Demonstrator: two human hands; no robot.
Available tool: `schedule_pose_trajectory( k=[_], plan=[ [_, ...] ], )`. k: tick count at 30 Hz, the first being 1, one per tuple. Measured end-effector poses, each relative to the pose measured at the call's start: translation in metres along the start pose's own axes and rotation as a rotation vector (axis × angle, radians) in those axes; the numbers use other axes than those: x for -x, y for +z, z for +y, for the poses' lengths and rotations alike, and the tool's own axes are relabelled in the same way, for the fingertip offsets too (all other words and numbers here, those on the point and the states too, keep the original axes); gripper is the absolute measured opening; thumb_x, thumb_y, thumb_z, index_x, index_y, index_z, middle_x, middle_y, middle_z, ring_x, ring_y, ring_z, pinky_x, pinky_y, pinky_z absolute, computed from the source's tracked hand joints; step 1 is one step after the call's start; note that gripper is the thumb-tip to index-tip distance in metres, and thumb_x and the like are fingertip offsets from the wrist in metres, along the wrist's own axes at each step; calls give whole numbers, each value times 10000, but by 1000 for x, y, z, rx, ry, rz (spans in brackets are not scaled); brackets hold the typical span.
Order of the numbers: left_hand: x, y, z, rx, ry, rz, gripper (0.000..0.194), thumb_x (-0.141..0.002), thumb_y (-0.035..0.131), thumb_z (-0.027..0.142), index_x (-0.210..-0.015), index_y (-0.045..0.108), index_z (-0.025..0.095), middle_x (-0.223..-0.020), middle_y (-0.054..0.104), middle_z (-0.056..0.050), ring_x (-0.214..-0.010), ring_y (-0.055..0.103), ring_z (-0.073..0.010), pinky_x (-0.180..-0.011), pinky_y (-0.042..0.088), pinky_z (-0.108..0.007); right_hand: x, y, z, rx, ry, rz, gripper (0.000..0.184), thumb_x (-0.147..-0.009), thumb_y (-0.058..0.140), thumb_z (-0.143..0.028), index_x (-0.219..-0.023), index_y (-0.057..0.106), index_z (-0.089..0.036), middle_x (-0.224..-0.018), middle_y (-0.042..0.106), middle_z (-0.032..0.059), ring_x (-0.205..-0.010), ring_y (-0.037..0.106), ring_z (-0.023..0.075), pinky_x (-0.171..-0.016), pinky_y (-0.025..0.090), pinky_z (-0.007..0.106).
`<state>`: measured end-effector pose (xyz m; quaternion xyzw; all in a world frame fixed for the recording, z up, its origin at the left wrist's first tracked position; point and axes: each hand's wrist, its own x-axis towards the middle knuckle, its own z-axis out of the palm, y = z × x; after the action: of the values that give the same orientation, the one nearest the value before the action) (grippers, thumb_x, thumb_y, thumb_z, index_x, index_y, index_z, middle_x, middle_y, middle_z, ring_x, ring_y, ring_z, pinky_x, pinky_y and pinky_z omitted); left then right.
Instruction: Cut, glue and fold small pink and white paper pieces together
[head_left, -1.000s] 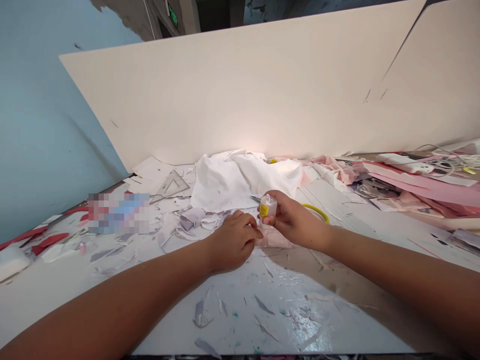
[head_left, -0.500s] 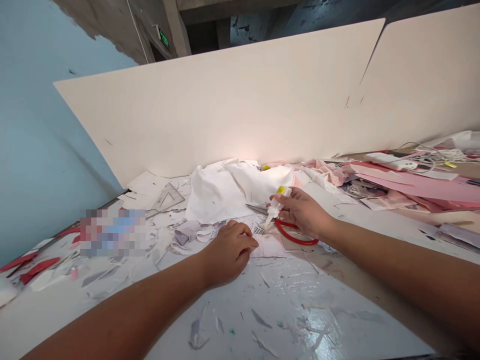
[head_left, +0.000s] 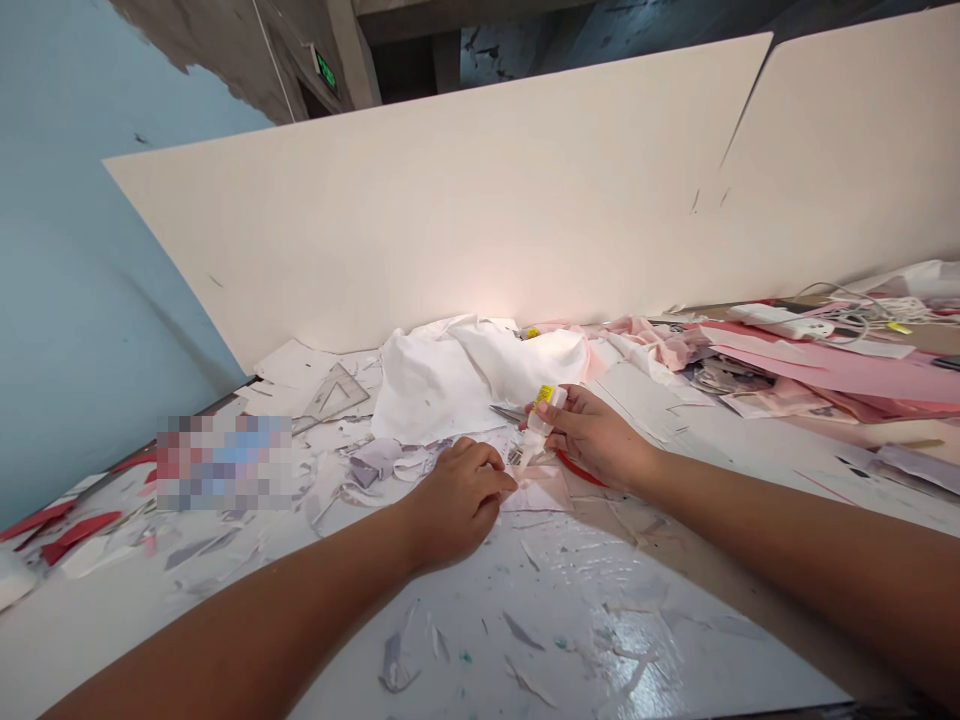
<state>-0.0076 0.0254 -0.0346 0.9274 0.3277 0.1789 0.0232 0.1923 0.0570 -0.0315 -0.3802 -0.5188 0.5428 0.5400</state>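
Note:
My right hand (head_left: 592, 437) pinches a small white glue bottle (head_left: 544, 415) with a yellow label, its nozzle tilted down toward a small pink paper piece (head_left: 536, 490). The nozzle tip sits just above the paper, and contact is hard to tell. My left hand (head_left: 456, 503) rests on the white tabletop (head_left: 600, 620) with its closed fingers against the paper's left edge. Scissors with red handles (head_left: 577, 468) lie partly hidden under my right hand, their metal blades (head_left: 508, 412) pointing left.
A crumpled white cloth (head_left: 450, 385) lies behind my hands, beside a clear set square (head_left: 334, 395). Pink paper sheets (head_left: 832, 370) and a white power strip (head_left: 780, 320) sit at right. Paper scraps litter the tabletop. A tall white board (head_left: 450, 210) stands behind.
The glue bottle has turned from upright to nozzle-down and moved closer to the pink paper. The scissors are now more covered by my right hand. My left hand has barely moved.

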Motion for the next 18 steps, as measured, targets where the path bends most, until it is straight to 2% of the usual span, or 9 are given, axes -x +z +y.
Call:
schedule_pose_trajectory(
  k=[3, 7, 18],
  plan=[
    [0, 0, 0, 1, 1, -4, 292, -752, 393, 55, -851, 624, 202, -926, 516, -46, -873, 413, -171, -802, 349, -334, 1, 0, -4, -123, 87, -38, 234, -691, 679, -307, -812, 509, -202, -848, 627, 23, -785, 623, 159, -617, 456, 239],
    [0, 0, 0, -2, -3, -5, 284, -752, 398, 59, -847, 625, 202, -928, 515, -48, -877, 412, -173, -802, 347, -335, 1, 0, -6, -181, 149, -6, 197, -685, 682, -239, -748, 501, -192, -746, 623, 2, -648, 590, 111, -580, 439, 219],
    [0, -1, 1, 3, -6, 0, 287, -754, 397, 62, -844, 630, 204, -923, 520, -50, -887, 413, -178, -806, 347, -333, -2, 2, -3, -168, 183, 58, 204, -684, 662, -163, -763, 478, -205, -704, 632, 6, -612, 601, 120, -514, 460, 213]
  ],
)
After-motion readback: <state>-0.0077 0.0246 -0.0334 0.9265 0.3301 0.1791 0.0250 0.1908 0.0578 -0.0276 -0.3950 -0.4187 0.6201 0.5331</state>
